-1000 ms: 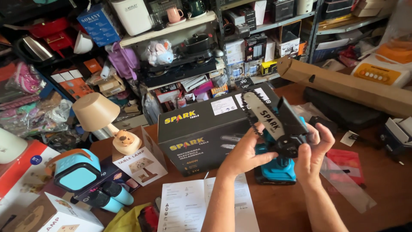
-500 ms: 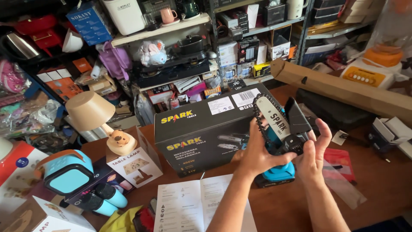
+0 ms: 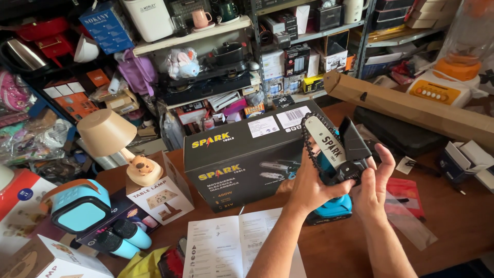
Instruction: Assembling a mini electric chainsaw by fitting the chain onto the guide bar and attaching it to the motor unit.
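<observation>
A small cordless chainsaw (image 3: 334,154), black and teal with a white guide bar and chain pointing up and away, is held above the wooden table (image 3: 453,221). My left hand (image 3: 309,188) grips its body from the left, thumb across the black housing. My right hand (image 3: 374,180) cups the right side with fingers spread along the black guard. The teal base (image 3: 332,208) hangs just over the tabletop. Directly behind the saw lies its black cardboard box (image 3: 242,159).
An open instruction booklet (image 3: 231,247) lies at the front. A small table lamp (image 3: 110,141) stands on its box at the left, next to a teal speaker (image 3: 80,208). A long brown carton (image 3: 411,105) crosses the back right. Crowded shelves stand behind.
The saw has stayed in both hands and turned slightly. My right hand's fingers have opened a little along the guard. The view has shifted slightly.
</observation>
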